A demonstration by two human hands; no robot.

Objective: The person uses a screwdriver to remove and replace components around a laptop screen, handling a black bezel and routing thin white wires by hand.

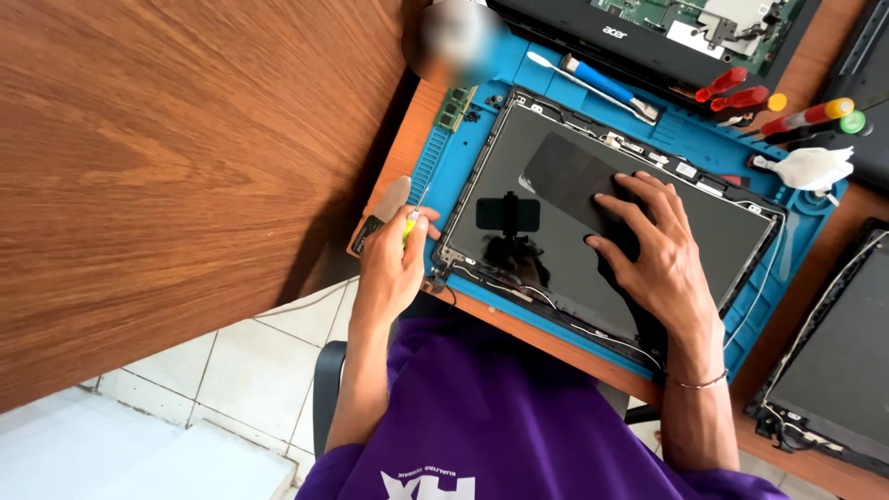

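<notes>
Right hand [653, 245] flat on laptop screen panel [593, 213], palm down.

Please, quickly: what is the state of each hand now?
Left hand: closed around a small yellow-green screwdriver at the blue mat's edge.
Right hand: open, fingers spread, pressing flat on the laptop screen panel.

- A blurred patch [454, 42] hides whatever lies at the blue mat's far corner.
- The right hand [657, 250] covers part of the dark laptop panel [556, 213].
- The opened laptop base [667, 37] is cut off by the top edge.
- The left hand's fingers [407, 245] hide most of a small yellow-handled tool [408, 225].
</notes>
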